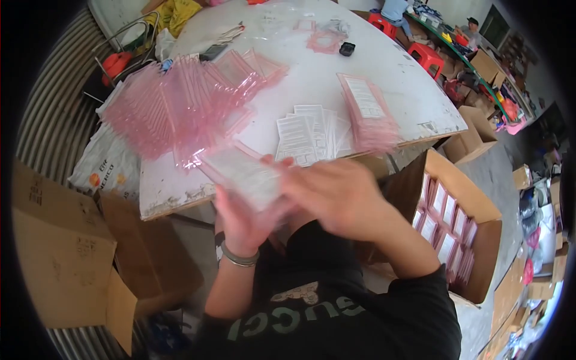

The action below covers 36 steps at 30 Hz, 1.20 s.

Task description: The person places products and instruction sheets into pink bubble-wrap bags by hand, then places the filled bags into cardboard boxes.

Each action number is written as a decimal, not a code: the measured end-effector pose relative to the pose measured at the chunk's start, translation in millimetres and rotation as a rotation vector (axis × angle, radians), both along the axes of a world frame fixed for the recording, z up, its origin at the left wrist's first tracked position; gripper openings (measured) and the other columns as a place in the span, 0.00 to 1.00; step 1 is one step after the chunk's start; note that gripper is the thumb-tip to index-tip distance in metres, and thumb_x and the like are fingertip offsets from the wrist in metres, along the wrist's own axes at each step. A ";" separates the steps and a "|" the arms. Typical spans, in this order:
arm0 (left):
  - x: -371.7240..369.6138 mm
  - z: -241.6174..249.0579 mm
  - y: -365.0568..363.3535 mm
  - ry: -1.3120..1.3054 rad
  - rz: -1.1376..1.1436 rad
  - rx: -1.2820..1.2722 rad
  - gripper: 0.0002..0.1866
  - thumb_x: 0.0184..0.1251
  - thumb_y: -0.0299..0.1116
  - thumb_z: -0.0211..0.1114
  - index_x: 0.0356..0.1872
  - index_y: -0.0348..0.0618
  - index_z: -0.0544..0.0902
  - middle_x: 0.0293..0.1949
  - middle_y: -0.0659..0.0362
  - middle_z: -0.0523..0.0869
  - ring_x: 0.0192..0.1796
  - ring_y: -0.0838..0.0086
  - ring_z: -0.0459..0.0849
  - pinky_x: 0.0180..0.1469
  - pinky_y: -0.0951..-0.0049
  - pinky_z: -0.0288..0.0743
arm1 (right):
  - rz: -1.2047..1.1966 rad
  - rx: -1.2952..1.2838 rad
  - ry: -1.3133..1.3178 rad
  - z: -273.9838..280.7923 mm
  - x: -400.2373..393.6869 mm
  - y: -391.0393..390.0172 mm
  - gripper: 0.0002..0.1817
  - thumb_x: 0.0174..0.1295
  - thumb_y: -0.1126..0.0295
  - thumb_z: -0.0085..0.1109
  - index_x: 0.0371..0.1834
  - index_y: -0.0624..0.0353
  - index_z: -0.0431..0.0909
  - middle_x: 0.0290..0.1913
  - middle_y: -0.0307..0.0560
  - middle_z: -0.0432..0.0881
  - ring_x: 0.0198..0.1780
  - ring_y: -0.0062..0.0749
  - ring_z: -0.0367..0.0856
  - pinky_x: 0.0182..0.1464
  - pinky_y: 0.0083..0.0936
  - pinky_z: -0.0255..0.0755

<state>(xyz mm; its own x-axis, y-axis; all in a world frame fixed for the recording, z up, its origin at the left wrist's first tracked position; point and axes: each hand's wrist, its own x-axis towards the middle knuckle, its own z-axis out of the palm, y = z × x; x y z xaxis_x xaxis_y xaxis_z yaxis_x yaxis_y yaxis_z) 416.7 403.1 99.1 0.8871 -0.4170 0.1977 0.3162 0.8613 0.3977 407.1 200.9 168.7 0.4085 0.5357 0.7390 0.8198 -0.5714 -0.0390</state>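
Note:
Over my lap, just off the table's near edge, a pink-edged clear plastic sleeve (216, 171) is held with a printed white sheet (249, 177) in it or against it; both are blurred. My left hand (243, 219) grips the sleeve from below, and a bracelet circles that wrist. At its right edge my right hand (336, 195) is closed on the sleeve, fingers smeared by motion. Beyond the hands lie fanned printed sheets (297, 139). To their left spreads a large heap of pink sleeves (174, 105). A stack of sleeves with sheets inside (366, 111) lies to their right.
The white table (414, 96) also carries a small black object (347, 49) and loose plastic. A cardboard box (489, 240) at right holds rows of filled sleeves. More cardboard (60, 246) stands at left. Red stools (426, 58) and two people are at the back.

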 end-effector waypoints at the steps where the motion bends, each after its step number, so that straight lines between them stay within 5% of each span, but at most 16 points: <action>1: 2.6 -7.4 -0.9 -0.021 -0.039 0.079 0.53 0.65 0.76 0.49 0.77 0.40 0.56 0.73 0.43 0.66 0.75 0.49 0.65 0.74 0.42 0.63 | -0.036 0.026 -0.045 1.3 1.1 -20.7 0.17 0.48 0.70 0.63 0.44 0.61 0.83 0.42 0.46 0.85 0.37 0.38 0.85 0.35 0.31 0.75; 6: 6.2 12.4 -0.7 -0.003 0.147 0.499 0.39 0.78 0.61 0.45 0.76 0.39 0.60 0.69 0.44 0.72 0.70 0.54 0.74 0.68 0.51 0.73 | -0.605 -0.105 -0.400 13.1 40.2 -119.8 0.23 0.47 0.81 0.60 0.51 0.61 0.84 0.47 0.49 0.86 0.41 0.42 0.85 0.38 0.33 0.79; 10: 9.6 5.2 17.5 0.064 0.288 0.547 0.32 0.78 0.48 0.50 0.74 0.39 0.65 0.62 0.49 0.79 0.64 0.62 0.79 0.64 0.58 0.77 | -0.639 -0.325 0.005 -31.2 74.7 -159.2 0.23 0.54 0.77 0.65 0.56 0.60 0.82 0.59 0.53 0.83 0.59 0.48 0.80 0.55 0.43 0.76; 11: 7.5 5.7 24.1 0.070 0.308 0.548 0.31 0.77 0.47 0.52 0.73 0.39 0.66 0.61 0.50 0.80 0.62 0.63 0.80 0.62 0.59 0.77 | -0.613 -0.260 0.072 -27.3 67.6 -152.8 0.23 0.54 0.74 0.69 0.56 0.61 0.82 0.63 0.55 0.81 0.65 0.50 0.76 0.62 0.45 0.71; 14: 5.3 -1.7 37.3 0.128 0.427 0.526 0.28 0.76 0.44 0.55 0.70 0.39 0.69 0.57 0.53 0.81 0.58 0.67 0.81 0.59 0.63 0.78 | -0.456 0.091 -0.030 5.4 66.1 -93.3 0.23 0.53 0.73 0.72 0.55 0.60 0.84 0.61 0.56 0.82 0.62 0.50 0.78 0.60 0.41 0.73; 17: 3.4 -9.2 45.9 0.199 0.516 0.505 0.26 0.75 0.41 0.56 0.68 0.39 0.70 0.54 0.55 0.81 0.55 0.68 0.81 0.56 0.65 0.77 | -0.006 0.696 0.684 4.2 92.4 11.9 0.13 0.57 0.70 0.72 0.43 0.63 0.87 0.50 0.54 0.87 0.53 0.52 0.81 0.56 0.39 0.74; 19: 3.5 -3.5 48.4 0.205 0.552 0.507 0.24 0.74 0.39 0.58 0.65 0.39 0.71 0.52 0.56 0.81 0.52 0.68 0.81 0.54 0.66 0.77 | 0.074 0.671 0.370 -2.2 129.3 84.6 0.14 0.56 0.62 0.74 0.36 0.63 0.87 0.45 0.49 0.85 0.50 0.50 0.79 0.52 0.42 0.72; 21: -0.7 5.4 53.1 0.167 0.595 0.528 0.23 0.74 0.39 0.58 0.65 0.39 0.72 0.52 0.55 0.81 0.52 0.68 0.81 0.54 0.66 0.77 | -0.076 0.488 0.027 12.3 147.4 138.0 0.13 0.53 0.65 0.76 0.30 0.63 0.85 0.37 0.47 0.83 0.41 0.45 0.82 0.42 0.39 0.74; 24: -9.0 8.6 67.5 0.162 0.670 0.541 0.22 0.73 0.38 0.58 0.64 0.39 0.71 0.51 0.54 0.81 0.52 0.68 0.80 0.53 0.66 0.77 | -0.310 0.502 -0.122 11.5 168.6 187.0 0.16 0.50 0.60 0.78 0.27 0.62 0.83 0.34 0.47 0.80 0.38 0.48 0.79 0.40 0.41 0.72; 27: -10.2 7.6 82.0 0.149 0.722 0.536 0.25 0.73 0.40 0.59 0.66 0.38 0.70 0.53 0.53 0.80 0.53 0.66 0.80 0.54 0.64 0.77 | -0.275 0.743 -0.171 15.6 177.5 183.3 0.13 0.55 0.63 0.74 0.29 0.62 0.83 0.35 0.45 0.83 0.36 0.43 0.80 0.42 0.37 0.72; 29: -7.5 2.9 91.7 0.142 0.722 0.548 0.29 0.74 0.42 0.59 0.70 0.37 0.67 0.58 0.50 0.80 0.59 0.62 0.79 0.58 0.62 0.77 | 0.026 1.086 0.156 23.3 165.8 161.1 0.09 0.61 0.69 0.68 0.30 0.63 0.82 0.34 0.45 0.85 0.35 0.36 0.82 0.40 0.31 0.72; 31: -6.2 14.4 91.3 -0.071 0.611 0.414 0.40 0.70 0.49 0.64 0.75 0.37 0.61 0.66 0.45 0.74 0.67 0.56 0.73 0.66 0.56 0.72 | 0.315 1.309 0.674 42.8 118.3 122.8 0.10 0.64 0.67 0.66 0.29 0.62 0.82 0.28 0.44 0.85 0.25 0.29 0.81 0.28 0.22 0.65; 36: -9.3 42.6 70.5 -0.439 0.416 0.226 0.64 0.54 0.66 0.72 0.80 0.36 0.47 0.77 0.38 0.57 0.80 0.46 0.55 0.79 0.45 0.54 | 0.632 1.076 1.496 4.3 36.4 96.5 0.11 0.66 0.65 0.67 0.31 0.61 0.83 0.30 0.43 0.87 0.27 0.24 0.83 0.31 0.18 0.67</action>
<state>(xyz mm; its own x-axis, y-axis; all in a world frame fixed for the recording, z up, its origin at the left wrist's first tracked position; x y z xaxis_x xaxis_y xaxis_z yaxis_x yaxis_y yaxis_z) 407.4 473.6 141.7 0.8401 -0.1298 0.5266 -0.2591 0.7570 0.5998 443.5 297.4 173.1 0.8782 0.4676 0.1005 -0.1565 0.4796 -0.8634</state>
